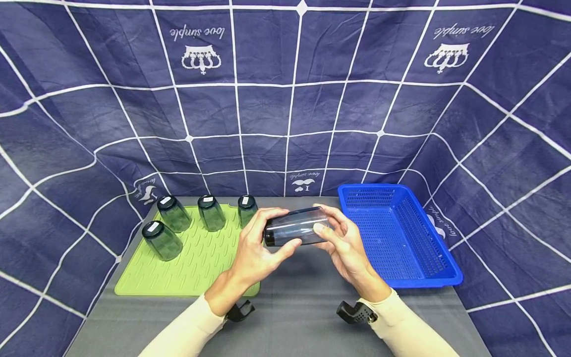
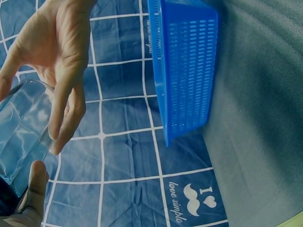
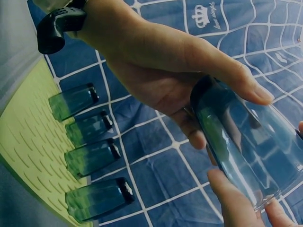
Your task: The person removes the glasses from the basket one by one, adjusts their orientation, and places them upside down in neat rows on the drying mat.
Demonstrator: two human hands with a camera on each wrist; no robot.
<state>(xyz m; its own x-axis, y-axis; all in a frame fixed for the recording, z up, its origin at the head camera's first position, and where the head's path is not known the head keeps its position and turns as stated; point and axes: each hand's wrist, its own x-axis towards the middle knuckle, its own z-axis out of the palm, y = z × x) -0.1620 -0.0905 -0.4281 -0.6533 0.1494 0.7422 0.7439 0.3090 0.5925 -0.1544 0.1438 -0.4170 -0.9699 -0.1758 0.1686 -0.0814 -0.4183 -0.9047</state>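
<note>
A tinted drinking glass point(image 1: 296, 227) lies on its side in the air, held between both hands above the grey table. My left hand point(image 1: 260, 243) grips its dark, thick base end, thumb below and fingers over the top. At the other end, my right hand point(image 1: 345, 243) holds the glass near its rim, the thumb along its near side. The right wrist view shows the held glass point(image 3: 251, 142) close up, the left hand point(image 3: 165, 61) on its base. In the left wrist view the right hand's fingers point(image 2: 61, 109) curl round the rim end.
On the left, a green ribbed drying mat point(image 1: 196, 267) bears several matching glasses point(image 1: 211, 214) upside down, with white stickers on their bases. A blue perforated plastic basket point(image 1: 437, 285) stands at right on the grey table point(image 1: 294, 307). Dark blue checked cloth point(image 1: 267, 109) surrounds the table's back and sides.
</note>
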